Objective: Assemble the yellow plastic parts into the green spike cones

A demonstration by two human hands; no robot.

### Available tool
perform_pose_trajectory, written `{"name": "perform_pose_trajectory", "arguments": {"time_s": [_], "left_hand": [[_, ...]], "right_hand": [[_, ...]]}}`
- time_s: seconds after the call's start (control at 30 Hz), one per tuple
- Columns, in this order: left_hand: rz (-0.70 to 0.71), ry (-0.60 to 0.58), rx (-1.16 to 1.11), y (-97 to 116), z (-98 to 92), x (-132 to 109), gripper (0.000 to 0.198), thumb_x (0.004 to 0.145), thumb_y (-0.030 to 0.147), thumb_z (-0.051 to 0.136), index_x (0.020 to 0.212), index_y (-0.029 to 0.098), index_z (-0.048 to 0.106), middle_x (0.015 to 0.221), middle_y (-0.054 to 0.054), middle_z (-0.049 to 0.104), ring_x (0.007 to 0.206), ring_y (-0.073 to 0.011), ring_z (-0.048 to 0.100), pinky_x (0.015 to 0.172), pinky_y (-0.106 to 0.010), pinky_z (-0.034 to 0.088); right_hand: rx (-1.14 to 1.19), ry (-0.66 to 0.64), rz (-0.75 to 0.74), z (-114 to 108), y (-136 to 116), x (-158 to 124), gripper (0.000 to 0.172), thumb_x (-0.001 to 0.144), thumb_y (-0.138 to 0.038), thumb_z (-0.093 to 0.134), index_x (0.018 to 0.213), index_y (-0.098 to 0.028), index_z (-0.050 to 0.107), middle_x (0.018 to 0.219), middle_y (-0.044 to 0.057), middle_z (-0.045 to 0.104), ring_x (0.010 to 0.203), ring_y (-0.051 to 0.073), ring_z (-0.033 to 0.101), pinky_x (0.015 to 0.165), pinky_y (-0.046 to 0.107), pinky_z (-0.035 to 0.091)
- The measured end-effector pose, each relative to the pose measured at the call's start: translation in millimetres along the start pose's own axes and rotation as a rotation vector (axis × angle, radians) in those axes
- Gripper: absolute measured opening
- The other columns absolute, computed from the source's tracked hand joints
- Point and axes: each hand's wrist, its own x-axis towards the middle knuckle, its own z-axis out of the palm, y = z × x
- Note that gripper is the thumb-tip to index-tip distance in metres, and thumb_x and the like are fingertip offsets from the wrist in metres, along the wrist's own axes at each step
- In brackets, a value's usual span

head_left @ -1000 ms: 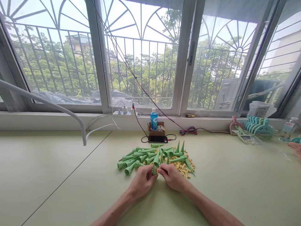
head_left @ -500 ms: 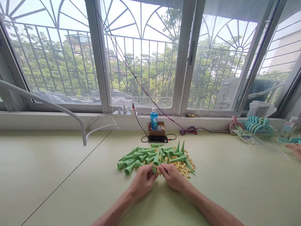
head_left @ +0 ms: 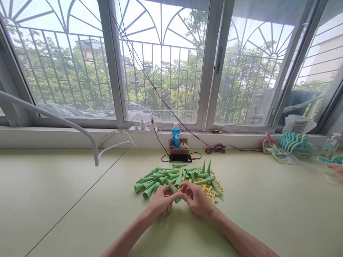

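Observation:
My left hand [head_left: 160, 201] and my right hand [head_left: 197, 199] meet over the pale green table [head_left: 66, 200], both pinched on one green cone-shaped spike [head_left: 173, 189] that lies tilted between them, its tip pointing up and left. Just beyond my fingers lies a pile of green spikes [head_left: 160, 176], mostly on their sides, a few standing upright. Small yellow parts [head_left: 210, 191] are heaped to the right of the pile. My right fingers also seem to pinch a small yellow part at the spike's wide end.
A blue drink bottle [head_left: 175, 135] stands in a small cardboard box [head_left: 178, 149] with a black phone [head_left: 180, 158] in front. Red and black cables [head_left: 215, 148] run along the sill. Teal and pink plastic parts [head_left: 293, 142] lie far right, near another person's hand [head_left: 338, 169]. A white tube [head_left: 53, 117] arcs at left.
The spike stood upright between my hands; now it is tilted, tip to the upper left. My hands have shifted slightly towards the pile.

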Motion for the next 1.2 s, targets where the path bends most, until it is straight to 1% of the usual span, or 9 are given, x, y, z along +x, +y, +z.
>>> {"name": "perform_pose_trajectory", "arguments": {"time_s": [0.07,0.23,0.5,0.7,0.8,0.9,1.0,1.13,1.2], "left_hand": [[-0.004,-0.018,-0.047,-1.0,-0.6,0.0,0.05,0.07,0.063,0.07,0.082,0.016,0.057,0.043,0.009,0.043,0.032,-0.0063,0.035,0.034,-0.019,0.027],[-0.018,-0.024,-0.078,-1.0,-0.9,0.1,0.049,0.07,0.062,0.072,0.073,0.018,0.05,0.04,0.009,0.044,0.032,-0.0058,0.036,0.034,-0.018,0.026],[-0.044,-0.025,-0.083,0.0,0.0,-1.5,0.052,0.068,0.064,0.071,0.073,0.02,0.045,0.039,0.009,0.045,0.032,-0.0064,0.038,0.033,-0.018,0.024],[-0.036,-0.035,-0.066,-0.5,0.4,-2.1,0.051,0.069,0.064,0.071,0.074,0.02,0.046,0.042,0.01,0.042,0.033,-0.0065,0.038,0.033,-0.018,0.027],[-0.031,-0.035,-0.024,-2.5,0.4,-1.4,0.052,0.069,0.065,0.069,0.071,0.021,0.044,0.042,0.01,0.04,0.033,-0.0074,0.039,0.032,-0.018,0.025],[-0.017,-0.043,0.024,-2.1,0.7,-1.8,0.05,0.071,0.065,0.067,0.073,0.02,0.045,0.048,0.009,0.043,0.035,-0.0073,0.04,0.032,-0.019,0.026],[0.038,-0.049,0.079,-0.3,1.7,-2.7,0.045,0.075,0.06,0.064,0.078,0.018,0.05,0.058,0.007,0.045,0.039,-0.0065,0.039,0.036,-0.02,0.029],[0.255,0.022,0.22,-1.4,2.8,-3.3,0.032,0.08,0.046,0.062,0.073,0.016,0.054,0.061,0.005,0.042,0.053,-0.0086,0.038,0.048,-0.021,0.032],[0.327,0.032,0.28,-3.4,3.1,-3.6,0.027,0.082,0.04,0.06,0.073,0.016,0.056,0.06,0.004,0.041,0.057,-0.0097,0.036,0.052,-0.022,0.031]], "right_hand": [[0.007,0.006,-0.006,0.6,2.4,0.1,0.021,0.093,-0.036,0.057,0.104,-0.019,0.06,0.08,0.002,0.062,0.063,0.013,0.053,0.056,0.023,0.039],[0.018,0.017,0.008,0.5,1.8,0.3,0.017,0.093,-0.033,0.056,0.1,-0.018,0.061,0.07,0.0,0.058,0.059,0.013,0.05,0.054,0.023,0.038],[0.053,0.0,0.046,1.4,0.4,-0.4,0.015,0.094,-0.032,0.055,0.092,-0.017,0.058,0.063,-0.003,0.053,0.054,0.012,0.046,0.054,0.024,0.036],[0.042,0.001,0.032,0.7,-0.4,0.3,0.02,0.094,-0.035,0.055,0.087,-0.017,0.058,0.064,-0.003,0.052,0.057,0.011,0.042,0.054,0.023,0.032],[0.02,0.002,0.013,0.3,1.0,0.5,0.023,0.094,-0.037,0.056,0.084,-0.017,0.058,0.066,-0.002,0.053,0.059,0.011,0.041,0.055,0.023,0.03],[0.002,-0.003,0.013,0.1,2.3,0.2,0.025,0.095,-0.039,0.055,0.082,-0.016,0.057,0.065,-0.003,0.051,0.058,0.011,0.038,0.055,0.023,0.029],[-0.011,-0.005,0.017,-0.2,1.8,-0.3,0.027,0.095,-0.039,0.054,0.08,-0.016,0.057,0.065,-0.003,0.051,0.058,0.011,0.039,0.055,0.023,0.028],[-0.022,-0.003,0.022,-0.1,1.0,-0.2,0.028,0.096,-0.037,0.052,0.077,-0.016,0.056,0.064,-0.003,0.051,0.058,0.011,0.038,0.055,0.023,0.028],[-0.035,0.004,0.019,0.1,1.4,-0.1,0.029,0.096,-0.036,0.051,0.075,-0.016,0.055,0.062,-0.004,0.047,0.057,0.01,0.036,0.055,0.023,0.027]]}}
